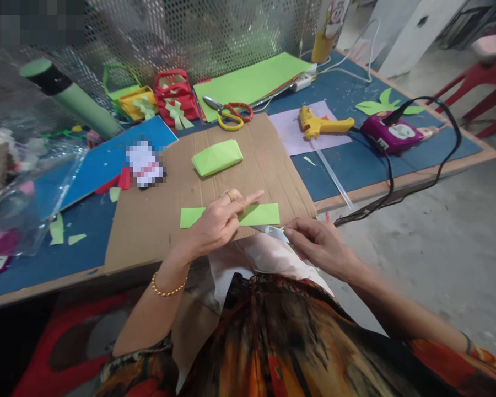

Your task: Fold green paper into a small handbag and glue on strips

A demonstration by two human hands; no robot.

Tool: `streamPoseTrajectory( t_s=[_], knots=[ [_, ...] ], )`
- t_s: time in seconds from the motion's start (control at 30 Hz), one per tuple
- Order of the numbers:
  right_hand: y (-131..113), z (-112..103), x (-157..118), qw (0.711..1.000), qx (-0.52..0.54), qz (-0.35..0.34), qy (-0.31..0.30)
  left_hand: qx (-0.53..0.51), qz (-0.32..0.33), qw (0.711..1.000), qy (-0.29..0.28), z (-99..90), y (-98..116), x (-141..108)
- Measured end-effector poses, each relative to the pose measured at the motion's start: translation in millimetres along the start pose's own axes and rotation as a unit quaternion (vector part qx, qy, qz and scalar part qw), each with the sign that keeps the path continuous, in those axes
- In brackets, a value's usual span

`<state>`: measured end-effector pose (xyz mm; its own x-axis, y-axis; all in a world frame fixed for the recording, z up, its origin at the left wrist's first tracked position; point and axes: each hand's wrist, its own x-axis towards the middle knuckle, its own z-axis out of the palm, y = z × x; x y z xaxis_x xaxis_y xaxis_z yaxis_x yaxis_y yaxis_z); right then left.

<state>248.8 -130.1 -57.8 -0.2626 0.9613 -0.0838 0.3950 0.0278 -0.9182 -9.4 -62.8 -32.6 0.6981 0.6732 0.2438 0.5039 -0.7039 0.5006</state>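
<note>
Found right hand (320, 242) pinching flat pale tool (276, 233); left hand (217, 223), apart and unclenched, pressing green strip (265, 214) onto cardboard (143, 234), covering its middle. Recorded strip's long axis roughly nine to three o'clock. Noted folded green paper (217, 158) at twelve; purple box (391, 134) at two, label (382, 145) too small to read; scissors (220, 107) farther, at twelve.

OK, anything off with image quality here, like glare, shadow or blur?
Head view: glare streaks the clear plastic bag at left; head view: a soft shadow darkens the green strip beneath the left hand; head view: the right forearm looks slightly blurred; head view: pixel blocks mask the top-left corner and a small item by the cardboard.
</note>
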Motion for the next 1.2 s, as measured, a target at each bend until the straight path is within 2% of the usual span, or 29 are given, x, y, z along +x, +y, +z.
streamPoseTrajectory(
  t_s=[0.1,0.13,0.27,0.4,0.53,0.73,0.83,0.93,1.03,1.1,1.2],
  knots=[
    [0.9,2.1,-0.7,1.0,0.004,0.004,0.004,0.016,0.006,0.995,0.099,-6.8,-2.8,-22.7],
    [1.2,2.0,-1.1,1.0,0.004,0.006,0.004,0.042,0.001,0.992,0.116,-8.8,-3.7,-31.7],
    [1.2,0.5,-1.8,1.0,0.0,0.022,-0.006,0.119,-0.022,0.987,0.102,-9.4,-6.0,-63.3],
    [-0.5,1.2,-3.8,0.998,0.033,0.052,-0.011,0.176,-0.025,0.98,0.086,2.4,-1.2,-76.6],
    [-2.9,-2.5,-11.4,0.993,0.087,0.082,0.015,0.236,-0.04,0.968,0.081,18.4,13.2,-75.0],
    [0.9,-15.6,-18.1,0.966,0.193,0.139,0.097,0.243,-0.015,0.966,0.09,35.2,29.9,-63.9],
    [3.0,-16.9,-16.2,0.956,0.214,0.164,0.111,0.245,-0.011,0.965,0.098,34.6,33.0,-59.0],
    [3.2,-15.6,-13.7,0.958,0.201,0.173,0.107,0.256,-0.016,0.96,0.113,29.2,33.2,-52.6],
    [3.7,-13.8,-12.0,0.963,0.187,0.167,0.099,0.227,0.015,0.966,0.125,22.2,25.0,-41.7],
    [4.5,-12.4,-11.2,0.967,0.172,0.158,0.103,0.182,0.044,0.978,0.093,17.9,13.9,-33.3],
    [6.0,-10.8,-10.1,0.972,0.15,0.148,0.105,0.142,0.054,0.988,-0.004,13.9,-3.5,-24.5]
  ],
)
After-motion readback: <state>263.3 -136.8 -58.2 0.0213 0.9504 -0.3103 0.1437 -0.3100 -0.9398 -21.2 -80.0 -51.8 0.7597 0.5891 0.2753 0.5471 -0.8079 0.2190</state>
